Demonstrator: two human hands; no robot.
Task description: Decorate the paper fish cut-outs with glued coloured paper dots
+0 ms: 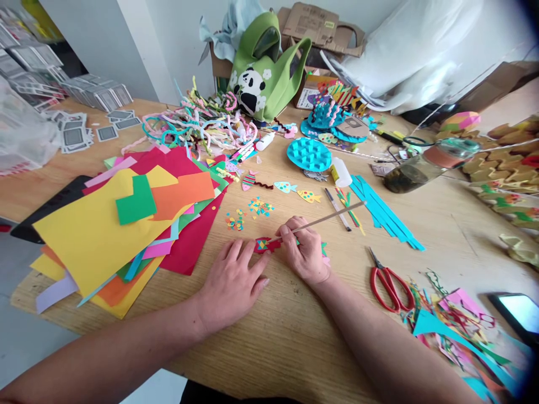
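My left hand [231, 283] lies with its fingers spread on the table, fingertips at the lower edge of a small red paper fish [261, 247]. Coloured bits decorate the fish, and part of it is hidden by my hands. Pinched in my right hand [305, 255] is a thin wooden stick [332, 216]; its tip meets the fish. Green and pink paper pieces show just past the right hand. Above the fish lie small piles of confetti dots [261, 207]. Farther up are a blue paper fish [285, 187], a yellow paper fish [309, 196] and a striped one [248, 180].
Stacked coloured paper [96, 241] covers the left side. Red-handled scissors [391, 286] and paper scraps [458, 314] lie at right, below blue strips [387, 216]. Behind are pipe cleaners [202, 126], a glue bottle [340, 172], a green panda bag [265, 73] and a glass jar [425, 165].
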